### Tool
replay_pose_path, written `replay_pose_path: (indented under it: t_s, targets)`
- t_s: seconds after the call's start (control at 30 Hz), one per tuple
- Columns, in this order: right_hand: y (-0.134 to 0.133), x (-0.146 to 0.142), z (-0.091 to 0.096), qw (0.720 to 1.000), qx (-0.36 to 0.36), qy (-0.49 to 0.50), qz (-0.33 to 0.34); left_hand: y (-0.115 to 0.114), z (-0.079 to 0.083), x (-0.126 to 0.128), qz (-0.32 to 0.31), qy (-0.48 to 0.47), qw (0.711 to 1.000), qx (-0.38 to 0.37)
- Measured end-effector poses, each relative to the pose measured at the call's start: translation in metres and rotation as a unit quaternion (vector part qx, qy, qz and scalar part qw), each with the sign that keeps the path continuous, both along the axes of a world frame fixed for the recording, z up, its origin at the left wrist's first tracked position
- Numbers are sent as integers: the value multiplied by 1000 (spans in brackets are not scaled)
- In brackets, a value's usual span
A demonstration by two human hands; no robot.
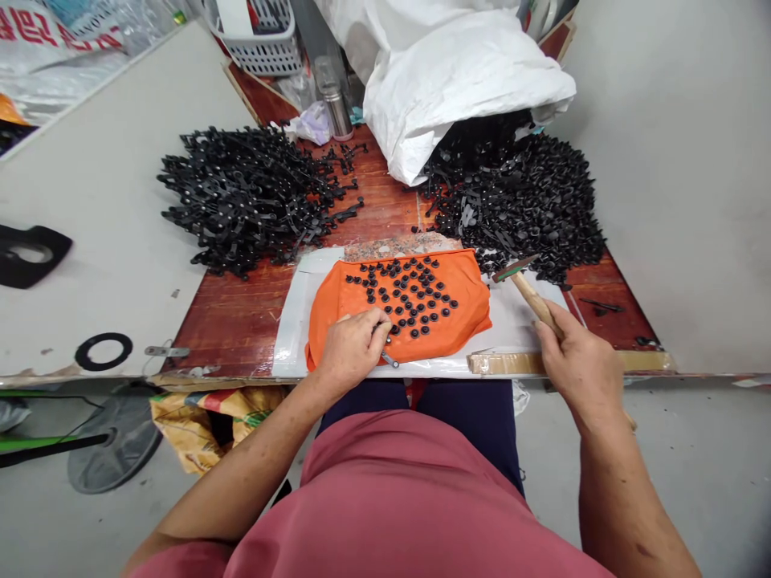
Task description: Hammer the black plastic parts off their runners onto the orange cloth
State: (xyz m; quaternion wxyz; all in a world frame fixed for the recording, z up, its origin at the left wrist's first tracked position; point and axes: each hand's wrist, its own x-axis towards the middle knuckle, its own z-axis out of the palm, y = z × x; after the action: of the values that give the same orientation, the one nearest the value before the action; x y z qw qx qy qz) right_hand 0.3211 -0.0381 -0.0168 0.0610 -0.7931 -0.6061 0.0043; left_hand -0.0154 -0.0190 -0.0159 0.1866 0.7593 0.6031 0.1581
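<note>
My right hand (583, 369) grips a hammer (533, 299) by its wooden handle. The head points up and left, raised near the right end of an orange cloth pad (328, 313). Several small round black parts (414, 307) stand in loose rows across this pad. My left hand (354, 343) rests at the pad's front edge, thumb and fingers pinched on a small black strap piece (390, 360) whose end sticks out to the right. My fingers hide the rest of it.
A heap of black strap pieces (241, 197) lies at the back left. Another pile of small black parts (530, 205) spills from a white sack (463, 88) at the back right. A metal flask (337, 111) and a grey basket (265, 54) stand behind. Cardboard (506, 364) lines the front edge.
</note>
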Motion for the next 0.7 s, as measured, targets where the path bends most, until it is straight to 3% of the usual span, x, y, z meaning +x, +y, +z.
replay_pose_path:
  t_s: [0.1,0.33,0.57,0.7]
  targets:
    - [-14,-10,8,997,58,38,36,3,6,0,-12,73,997,-8]
    - [-36,-55,21,946,75,164,269,6,19,8,-18,211,977,-33]
    - [-39,-80,20,939,144,93,298,1,15,11,-1,223,974,-31]
    - [-40,-89,13,943,101,20,316,0,8,11,9,206,978,-14]
